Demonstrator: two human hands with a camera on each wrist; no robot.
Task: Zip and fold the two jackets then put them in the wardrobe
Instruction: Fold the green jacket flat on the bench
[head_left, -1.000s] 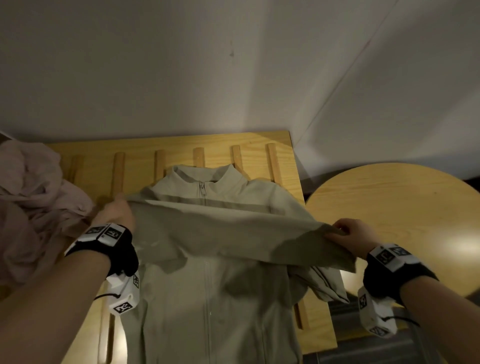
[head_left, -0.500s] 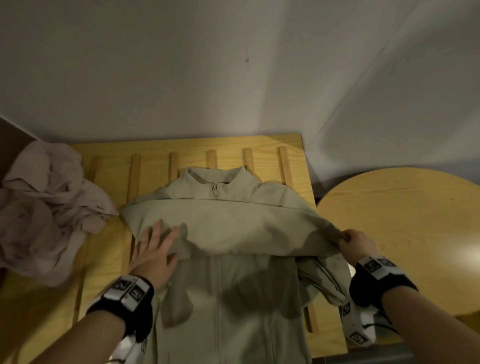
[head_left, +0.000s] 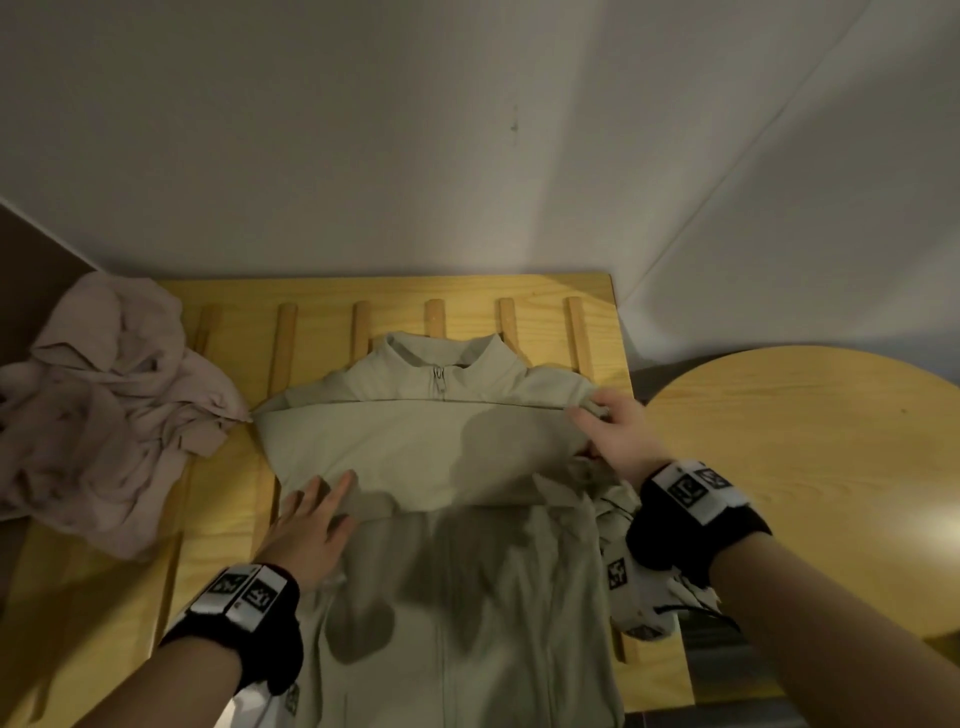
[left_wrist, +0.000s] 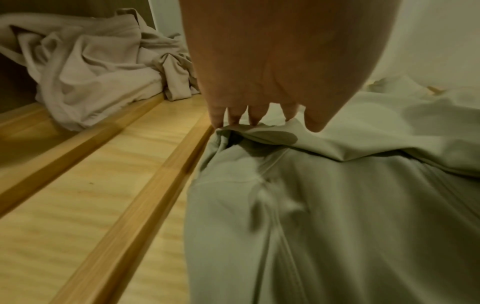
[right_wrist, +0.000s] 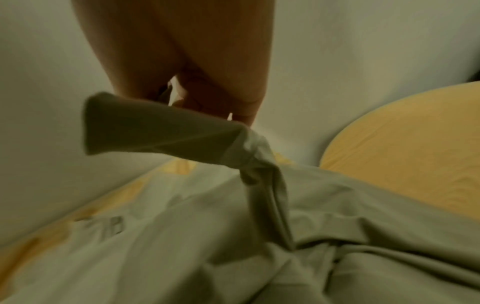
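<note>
Sage-green jacket lies zipped, front up, on slatted wood platform, one sleeve folded across chest. L hand flat, fingers straight, pressing sleeve edge. R hand pinches sleeve cuff nr shoulder. Pink jacket crumpled at platform's left.

1. The zipped jacket was seen to be plain pale sage-beige.
2. The crumpled jacket was seen in plain dusty pink.
3. The slatted surface and round table were shown as light yellow wood.
4. The wristbands were black with white, black-patterned tags.
</note>
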